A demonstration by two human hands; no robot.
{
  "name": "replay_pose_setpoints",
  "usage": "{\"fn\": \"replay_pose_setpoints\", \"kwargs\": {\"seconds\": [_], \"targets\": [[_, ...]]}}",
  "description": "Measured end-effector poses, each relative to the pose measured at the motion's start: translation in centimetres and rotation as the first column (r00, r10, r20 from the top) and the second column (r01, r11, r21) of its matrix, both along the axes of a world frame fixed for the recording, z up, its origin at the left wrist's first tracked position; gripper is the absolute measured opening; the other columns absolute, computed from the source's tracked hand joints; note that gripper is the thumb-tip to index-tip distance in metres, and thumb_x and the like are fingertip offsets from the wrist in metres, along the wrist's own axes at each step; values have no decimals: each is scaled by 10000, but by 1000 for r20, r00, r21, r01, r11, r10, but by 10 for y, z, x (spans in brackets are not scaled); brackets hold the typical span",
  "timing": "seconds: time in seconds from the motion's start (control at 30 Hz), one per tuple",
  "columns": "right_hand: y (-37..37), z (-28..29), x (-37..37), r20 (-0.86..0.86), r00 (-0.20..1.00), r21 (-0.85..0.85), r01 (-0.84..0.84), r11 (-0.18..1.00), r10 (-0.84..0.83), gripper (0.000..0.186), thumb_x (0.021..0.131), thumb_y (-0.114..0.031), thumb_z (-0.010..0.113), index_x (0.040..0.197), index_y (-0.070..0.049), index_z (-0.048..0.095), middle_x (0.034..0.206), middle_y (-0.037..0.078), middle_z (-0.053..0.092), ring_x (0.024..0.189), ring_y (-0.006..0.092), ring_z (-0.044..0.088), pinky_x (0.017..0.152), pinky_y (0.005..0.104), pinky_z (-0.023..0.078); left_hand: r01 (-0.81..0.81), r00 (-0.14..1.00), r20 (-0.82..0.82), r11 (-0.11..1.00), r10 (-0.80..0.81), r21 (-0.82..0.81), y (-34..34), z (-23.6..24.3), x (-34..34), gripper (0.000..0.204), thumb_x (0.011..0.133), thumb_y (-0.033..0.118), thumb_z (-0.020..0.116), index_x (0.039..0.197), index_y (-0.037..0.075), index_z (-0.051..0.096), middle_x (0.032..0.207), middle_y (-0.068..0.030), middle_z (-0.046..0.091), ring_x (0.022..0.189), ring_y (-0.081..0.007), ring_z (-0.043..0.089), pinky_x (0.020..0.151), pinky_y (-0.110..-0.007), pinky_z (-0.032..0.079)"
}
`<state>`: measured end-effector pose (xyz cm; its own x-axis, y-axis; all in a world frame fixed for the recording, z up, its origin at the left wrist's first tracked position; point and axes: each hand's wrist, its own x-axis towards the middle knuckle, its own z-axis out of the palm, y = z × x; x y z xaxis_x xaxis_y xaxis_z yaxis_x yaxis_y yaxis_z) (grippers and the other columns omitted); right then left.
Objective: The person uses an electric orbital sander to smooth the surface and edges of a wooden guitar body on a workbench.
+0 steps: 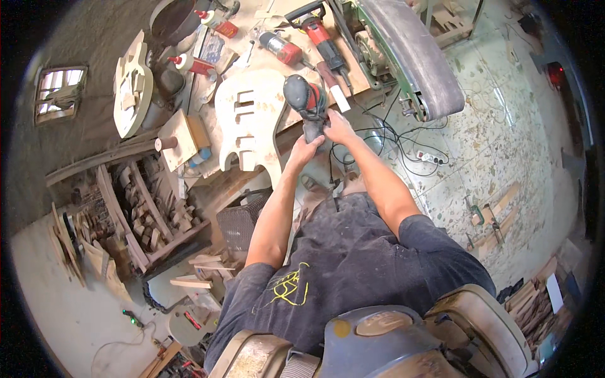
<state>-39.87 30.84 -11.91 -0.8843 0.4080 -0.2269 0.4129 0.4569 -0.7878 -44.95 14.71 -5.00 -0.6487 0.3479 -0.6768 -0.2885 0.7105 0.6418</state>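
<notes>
Both my hands are on a dark grey and red handheld orbital sander (296,92), at the front edge of the workbench. My left hand (305,153) closes on the dark rear end of the sander. My right hand (340,128) grips it from the right side; some fingers are hidden. Left of the sander lies a pale wooden electric guitar body (268,104) with several rectangular cutouts, its lower end jutting past the bench edge. Whether the sander's pad touches the wood cannot be told.
A red angle grinder (324,47), a red and grey power tool (280,49) and red-and-white bottles (192,64) lie on the bench. A belt sander (428,69) stands right. Cables and a power strip (430,157) cross the floor. Another guitar body (145,94) is left.
</notes>
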Motion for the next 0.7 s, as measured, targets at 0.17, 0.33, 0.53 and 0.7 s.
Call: {"fn": "replay_pose_setpoints", "kwargs": {"seconds": [0.17,0.33,0.53,0.7], "targets": [[21,27,20,-22,996,-76,-89,993,87,352,930,-340,624,1041,-14,698,967,184,722,929,399,687,855,485,542,-255,952,239,930,192,266,-10,-8,16,467,984,414,661,1186,-6,669,1017,-88,721,920,-173,672,820,-353,567],[14,108,66,87,897,-388,-370,844,433,477,994,-314,593,1336,11,524,854,169,729,697,226,728,711,373,574,-171,983,115,944,144,284,-24,-30,13,545,1051,499,525,1269,13,637,1091,-82,700,968,-203,674,902,-434,552],[-46,132,87,27,795,-165,-594,788,605,686,1034,-334,505,1516,98,277,1273,353,600,765,377,731,839,472,567,-570,699,695,715,165,404,18,33,23,1042,944,810,327,1612,26,174,1604,-250,325,1320,-460,525,1041,-558,485],[-13,171,41,-16,977,-126,-211,969,211,567,909,-371,679,1360,-65,525,1056,271,665,1031,402,667,844,505,536,-424,863,463,790,203,443,-20,28,-11,442,1078,433,449,1295,83,608,1056,-30,683,719,-122,616,553,-271,443]]}}
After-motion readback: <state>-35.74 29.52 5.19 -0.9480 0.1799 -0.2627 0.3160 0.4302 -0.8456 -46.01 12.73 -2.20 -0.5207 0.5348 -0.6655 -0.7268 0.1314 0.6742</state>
